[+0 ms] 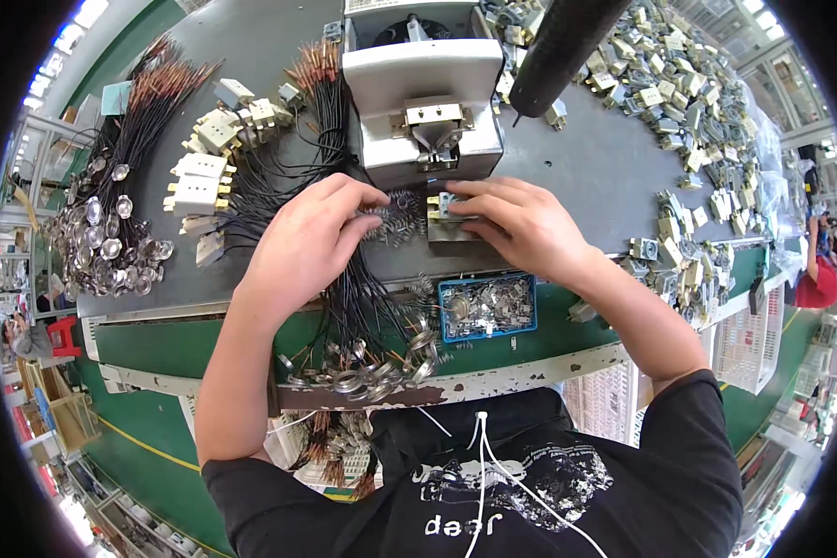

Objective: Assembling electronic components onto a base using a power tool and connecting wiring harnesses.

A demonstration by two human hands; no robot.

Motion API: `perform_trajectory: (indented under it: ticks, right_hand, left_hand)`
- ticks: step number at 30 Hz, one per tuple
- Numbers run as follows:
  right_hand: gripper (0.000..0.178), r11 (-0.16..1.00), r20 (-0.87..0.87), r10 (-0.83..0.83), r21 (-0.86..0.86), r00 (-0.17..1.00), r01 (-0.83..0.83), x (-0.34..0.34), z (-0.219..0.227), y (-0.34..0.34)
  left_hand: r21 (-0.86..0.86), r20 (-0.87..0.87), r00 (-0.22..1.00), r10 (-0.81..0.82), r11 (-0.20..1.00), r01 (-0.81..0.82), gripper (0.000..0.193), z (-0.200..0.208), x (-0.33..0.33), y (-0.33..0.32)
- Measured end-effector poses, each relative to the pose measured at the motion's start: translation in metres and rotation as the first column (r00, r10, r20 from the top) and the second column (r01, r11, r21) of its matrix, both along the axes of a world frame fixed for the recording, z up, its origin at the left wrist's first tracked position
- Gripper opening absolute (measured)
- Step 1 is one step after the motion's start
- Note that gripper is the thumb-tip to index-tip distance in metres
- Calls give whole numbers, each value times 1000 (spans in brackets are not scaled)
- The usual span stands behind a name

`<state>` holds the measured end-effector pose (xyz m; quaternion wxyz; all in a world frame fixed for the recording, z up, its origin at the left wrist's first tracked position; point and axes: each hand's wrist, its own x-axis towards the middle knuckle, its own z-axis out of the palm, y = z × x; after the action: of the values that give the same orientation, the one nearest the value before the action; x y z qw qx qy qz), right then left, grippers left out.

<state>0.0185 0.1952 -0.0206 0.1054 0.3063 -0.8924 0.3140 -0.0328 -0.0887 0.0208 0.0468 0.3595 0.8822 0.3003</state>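
My left hand point(314, 234) reaches to a loose pile of small coil springs point(398, 221), its curved thumb and forefinger apart at the pile's left edge. No held part shows between them. My right hand point(523, 223) has its fingers closed on a small pale socket-like housing point(445, 206) with brass-coloured tabs. That housing sits on a dark metal block point(448, 232) just right of the springs; my fingers partly cover it. Black wires point(358, 288) run under my left hand and hang over the table edge, with round metal rings point(353, 379) at their ends.
A metal bench press point(425, 153) stands ahead. Near the front edge sits a blue tray point(443, 337) of small metal pieces. Wired housings point(200, 191) and a bundle of leads point(112, 223) lie left; many loose housings point(670, 102) lie right. A dark tube point(567, 46) slants overhead.
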Motion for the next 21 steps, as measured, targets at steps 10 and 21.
perform_trajectory:
  ticks: [10, 21]
  right_hand:
    - [32, 988, -161, -63, 129, 985, 84, 9, -5, -2]
    - [30, 968, -192, 55, -230, 980, -100, -13, 46, -55]
  left_hand:
    - [158, -16, 1000, 16, 987, -13, 16, 6, -1, -2]
    - [338, 311, 950, 9, 934, -119, 30, 35, 4, 4]
